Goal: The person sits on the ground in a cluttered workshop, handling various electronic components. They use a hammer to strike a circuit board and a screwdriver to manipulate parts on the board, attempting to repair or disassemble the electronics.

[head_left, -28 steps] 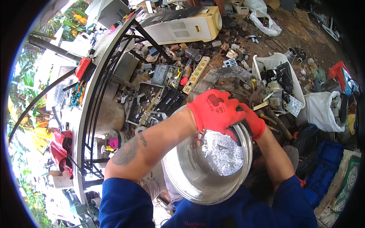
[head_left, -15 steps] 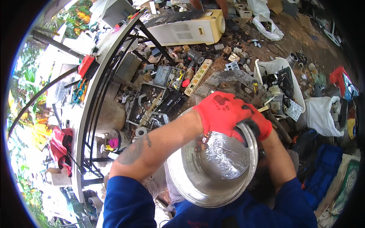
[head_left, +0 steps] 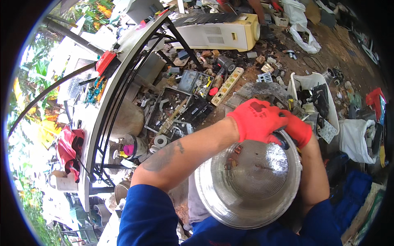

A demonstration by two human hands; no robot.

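My left hand (head_left: 260, 121), in a red glove with dark fingertips, grips the top rim of a large round, clear dish with concentric ridges (head_left: 250, 184). My right hand (head_left: 299, 129), also gloved in red, holds the same rim just beside it, its fingertips partly hidden behind the left one. The dish sits low against my body, its ribbed round centre facing up. A small brownish piece (head_left: 232, 158) shows in or through it at the upper left; I cannot tell which.
A metal-framed table (head_left: 92, 143) runs along my left. Scrap trays (head_left: 166, 110), a power strip (head_left: 227, 86), a yellowed appliance (head_left: 213, 35), a white bin (head_left: 293, 84), sacks (head_left: 347, 139) and a blue case (head_left: 355, 192) surround me. Another person's legs (head_left: 259, 12) show beyond the appliance.
Both hands and the dish have shifted to the right. The dish's face has turned further upward, showing more of its ringed centre.
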